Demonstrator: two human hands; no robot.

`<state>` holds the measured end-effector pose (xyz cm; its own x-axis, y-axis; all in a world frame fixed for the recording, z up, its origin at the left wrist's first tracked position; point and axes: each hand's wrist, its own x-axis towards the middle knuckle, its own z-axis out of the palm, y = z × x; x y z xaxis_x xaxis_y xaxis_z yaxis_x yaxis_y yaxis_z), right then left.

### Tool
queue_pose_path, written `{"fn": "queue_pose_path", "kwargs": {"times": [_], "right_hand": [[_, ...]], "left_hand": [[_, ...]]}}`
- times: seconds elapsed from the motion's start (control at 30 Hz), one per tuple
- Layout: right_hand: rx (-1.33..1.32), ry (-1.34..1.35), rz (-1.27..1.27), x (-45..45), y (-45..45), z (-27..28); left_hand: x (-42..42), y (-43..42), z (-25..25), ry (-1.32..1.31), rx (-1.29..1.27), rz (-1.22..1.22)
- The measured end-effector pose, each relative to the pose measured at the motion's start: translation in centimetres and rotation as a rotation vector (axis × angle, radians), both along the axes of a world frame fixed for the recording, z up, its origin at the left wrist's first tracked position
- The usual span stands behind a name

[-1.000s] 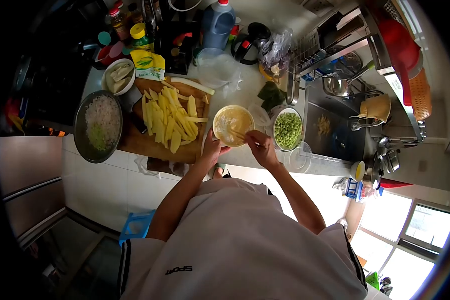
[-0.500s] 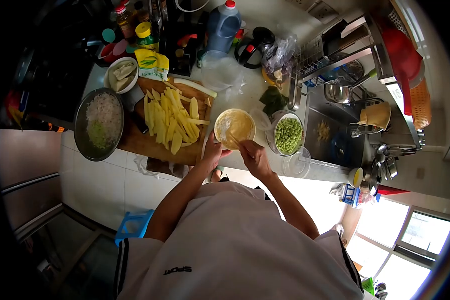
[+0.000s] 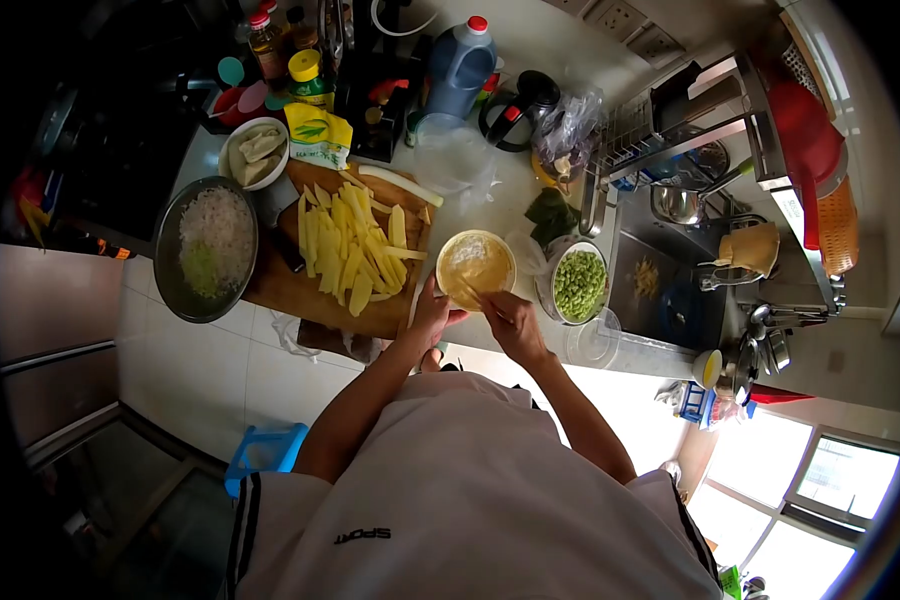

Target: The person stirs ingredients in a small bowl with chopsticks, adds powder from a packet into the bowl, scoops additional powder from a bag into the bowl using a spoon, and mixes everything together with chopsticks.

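A round bowl [image 3: 476, 270] with a pale yellow, floury mixture sits at the counter's front edge. My left hand [image 3: 432, 312] is closed on its near left rim. My right hand [image 3: 513, 322] pinches chopsticks [image 3: 473, 290] whose tips dip into the mixture. Left of the bowl, cut yellow strips [image 3: 355, 245] are piled on a wooden cutting board [image 3: 280, 285]. To the right stands a bowl of chopped green pieces [image 3: 579, 285], with a clear round lid [image 3: 593, 340] beside it.
At the left is a metal bowl [image 3: 206, 250] of pale and green bits, near a white bowl [image 3: 258, 153]. Behind are a yellow bag [image 3: 317, 136], a blue jug [image 3: 459, 70] and a black-handled pot [image 3: 520, 110]. The sink [image 3: 663, 270] lies right, beneath a dish rack [image 3: 670, 150].
The view has shifted a little, so the counter items appear slightly farther right. The chopsticks and my right hand have moved toward the bowl's near side. My left hand keeps its hold on the bowl.
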<state>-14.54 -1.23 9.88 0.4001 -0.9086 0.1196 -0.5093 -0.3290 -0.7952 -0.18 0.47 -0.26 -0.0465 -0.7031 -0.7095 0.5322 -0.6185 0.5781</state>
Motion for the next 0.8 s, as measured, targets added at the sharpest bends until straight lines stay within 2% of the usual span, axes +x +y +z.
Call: {"fn": "queue_pose_path", "kwargs": {"times": [0.03, 0.17, 0.27, 0.3, 0.33, 0.37, 0.4, 0.5, 0.6, 0.63, 0.73, 0.8], "right_hand": [[-0.155, -0.024, 0.062, 0.3, -1.1, 0.2], [-0.026, 0.101, -0.073, -1.9, -1.4, 0.0], [0.003, 0.11, 0.053, 0.4, -0.6, 0.4], [-0.174, 0.022, 0.08, 0.3, -1.9, -0.8], [-0.028, 0.002, -0.019, -0.4, -2.9, -0.8], [-0.015, 0.075, -0.043, -1.5, -2.9, -0.7], [-0.007, 0.148, -0.068, -2.3, -2.8, -0.6], [-0.117, 0.031, 0.05, -0.3, -0.3, -0.3], [-0.048, 0.007, -0.043, -0.7, -3.0, -0.7], [0.02, 0.092, -0.086, -1.4, -3.0, 0.2], [-0.013, 0.003, -0.028, -0.9, -0.1, -0.5], [-0.017, 0.063, -0.018, 0.0, -1.0, 0.0]], "left_hand": [[0.3, 0.0, 0.0, 0.009, 0.019, -0.013], [0.4, -0.1, -0.4, 0.049, -0.035, 0.0], [0.3, 0.1, -0.9, 0.043, -0.03, 0.004], [0.4, 0.0, -0.6, 0.05, -0.041, -0.01], [0.7, 0.0, -0.1, 0.055, -0.05, -0.024], [0.9, 0.1, 0.5, 0.062, -0.06, -0.04], [1.0, 0.1, 0.7, 0.048, -0.059, -0.032], [0.5, 0.1, 0.5, 0.054, -0.045, -0.011], [0.7, 0.4, -0.2, 0.072, -0.022, -0.004], [0.7, 0.5, -0.5, 0.055, -0.037, -0.002], [0.5, -0.2, -0.4, 0.086, -0.046, 0.004], [0.7, 0.2, -0.1, 0.103, -0.027, -0.008]]}}
